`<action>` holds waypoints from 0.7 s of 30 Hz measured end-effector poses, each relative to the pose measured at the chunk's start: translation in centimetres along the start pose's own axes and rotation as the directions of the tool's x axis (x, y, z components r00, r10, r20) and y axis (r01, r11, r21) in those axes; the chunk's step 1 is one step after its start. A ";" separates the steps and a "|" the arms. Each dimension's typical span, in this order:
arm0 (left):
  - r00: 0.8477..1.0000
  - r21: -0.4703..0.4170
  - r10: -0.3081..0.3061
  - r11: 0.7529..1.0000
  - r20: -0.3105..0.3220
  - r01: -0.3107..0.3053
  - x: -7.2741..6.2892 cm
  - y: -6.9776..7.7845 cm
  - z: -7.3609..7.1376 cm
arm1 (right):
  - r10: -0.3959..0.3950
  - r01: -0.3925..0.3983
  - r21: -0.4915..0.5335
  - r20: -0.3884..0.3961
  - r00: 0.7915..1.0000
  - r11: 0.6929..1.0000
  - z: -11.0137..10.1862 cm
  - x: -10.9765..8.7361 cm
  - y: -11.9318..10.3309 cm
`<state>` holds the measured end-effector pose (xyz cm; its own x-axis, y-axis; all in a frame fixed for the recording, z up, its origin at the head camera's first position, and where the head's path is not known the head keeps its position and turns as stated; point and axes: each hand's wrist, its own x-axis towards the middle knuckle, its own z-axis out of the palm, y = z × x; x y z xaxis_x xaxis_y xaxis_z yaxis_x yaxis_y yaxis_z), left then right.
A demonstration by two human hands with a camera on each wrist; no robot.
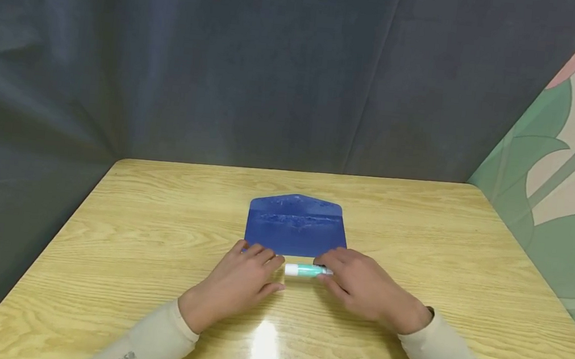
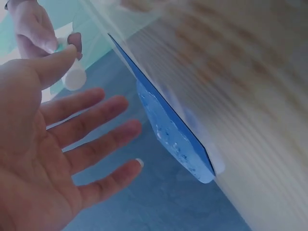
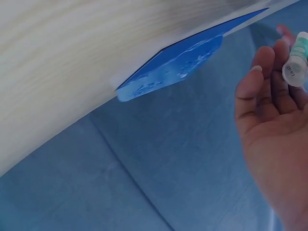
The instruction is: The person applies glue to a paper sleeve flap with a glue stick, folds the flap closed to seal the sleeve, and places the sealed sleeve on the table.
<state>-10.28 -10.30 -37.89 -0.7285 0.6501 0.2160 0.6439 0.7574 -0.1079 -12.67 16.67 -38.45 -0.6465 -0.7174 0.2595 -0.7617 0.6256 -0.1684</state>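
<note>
A blue envelope point(image 1: 295, 237) lies on the table with its flap open and pointing away from me. Whitish smears, like glue, mark the flap and the band below its fold. My right hand point(image 1: 365, 283) pinches a white and teal glue stick point(image 1: 305, 270) just in front of the envelope's near edge; its white end points left. Close to that white end is my left hand point(image 1: 237, 280), fingers spread and relaxed, holding nothing. In the left wrist view, the left palm point(image 2: 29, 144) is bare. The right wrist view shows print on the glue stick's round end point(image 3: 294, 72).
The wood-grain table point(image 1: 162, 208) extends around the envelope on all sides. Dark cloth point(image 1: 255, 74) hangs behind the table and along its left. A wall with painted leaves and flowers point(image 1: 569, 187) borders the right edge.
</note>
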 end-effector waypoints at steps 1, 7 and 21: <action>1.000 0.001 0.004 1.000 -0.005 -0.004 0.1 0.1 0.0 | -0.008 0.008 0.005 -0.001 1.000 1.000 0.0 0.0 -0.2; 0.997 -0.007 0.027 1.000 -0.074 -0.027 0.3 0.4 0.0 | -0.056 0.056 0.008 -0.020 0.998 0.998 0.0 0.3 -0.7; 0.982 -0.024 0.079 0.996 -0.175 -0.084 0.1 0.7 0.3 | -0.034 0.038 0.058 -0.071 0.997 0.998 0.7 0.5 -1.5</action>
<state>-9.98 -9.64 -38.26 -0.6236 0.6870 0.3729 0.7083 0.6984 -0.1021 -11.91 15.13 -38.69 -0.6158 -0.7148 0.3314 -0.7869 0.5792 -0.2130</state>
